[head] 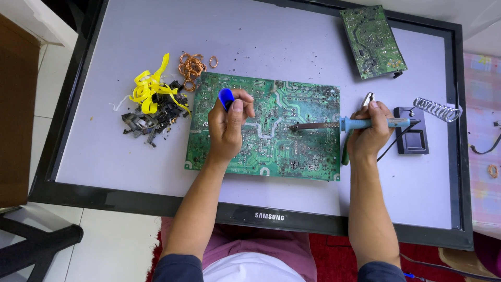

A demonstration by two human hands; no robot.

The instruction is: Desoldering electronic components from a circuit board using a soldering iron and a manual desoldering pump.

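A large green circuit board (271,151) lies solder side up on a flat white screen panel (104,146). My left hand (227,125) rests on the board's left part, closed around a small blue-tipped tool (226,97). My right hand (369,130) grips a soldering iron with a light blue handle (365,124). Its dark metal tip (313,126) points left and touches the board near its middle. A metal tool (368,98) pokes out just above my right hand.
A soldering iron stand with a coiled spring (417,125) sits right of my right hand. A smaller green board (373,42) lies at the far right corner. Yellow tape strips with dark parts (151,104) and copper wire coils (192,67) lie left of the big board.
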